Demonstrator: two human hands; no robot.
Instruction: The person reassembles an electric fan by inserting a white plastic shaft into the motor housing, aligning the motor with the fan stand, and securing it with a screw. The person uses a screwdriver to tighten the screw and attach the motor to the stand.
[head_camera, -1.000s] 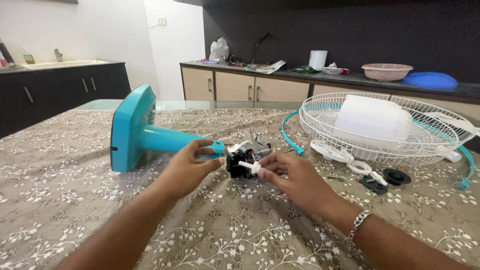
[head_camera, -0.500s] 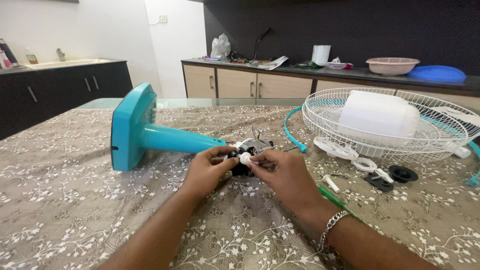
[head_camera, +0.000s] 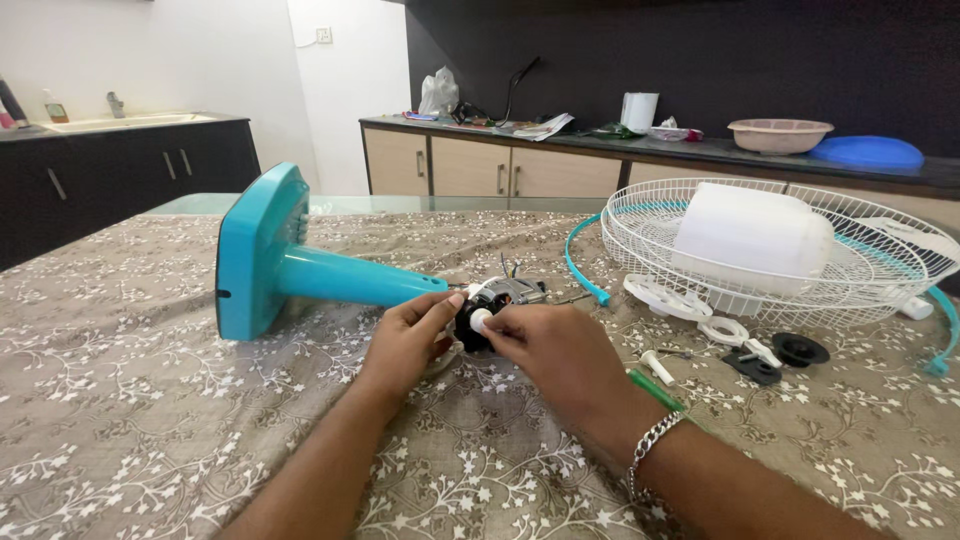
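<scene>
1. I see the fan motor (head_camera: 497, 305), black and metallic with short wires standing up from it, lying on the counter (head_camera: 150, 400) at the narrow end of the blue fan stand (head_camera: 290, 265), which lies on its side with its flat base to the left.
2. Left hand (head_camera: 405, 335): fingers curled around the near-left side of the fan motor, thumb tip up against its top edge. It grips the motor body.
3. Right hand (head_camera: 555, 350): thumb and forefinger closed in a pinch on a small white round knob (head_camera: 480, 320) at the front face of the fan motor. The knob touches the motor; I cannot tell whether it is seated on a shaft.
4. A metal bracelet (head_camera: 650, 440) sits on the right wrist.
5. A green-handled tool (head_camera: 655, 390) lies on the counter just beside the right forearm, partly hidden by it.
6. A short white peg (head_camera: 657, 366) lies near the tool, to the right of the right hand.
7. Farther right: the white wire fan guard (head_camera: 880, 270) rests on the counter with the white motor cover (head_camera: 750, 235) lying inside it.
8. In front of the guard lie a white ring (head_camera: 727, 329) and a black round cap (head_camera: 800, 349), well apart from both hands.
9. The counter carries a brown cloth with a white floral print.
</scene>
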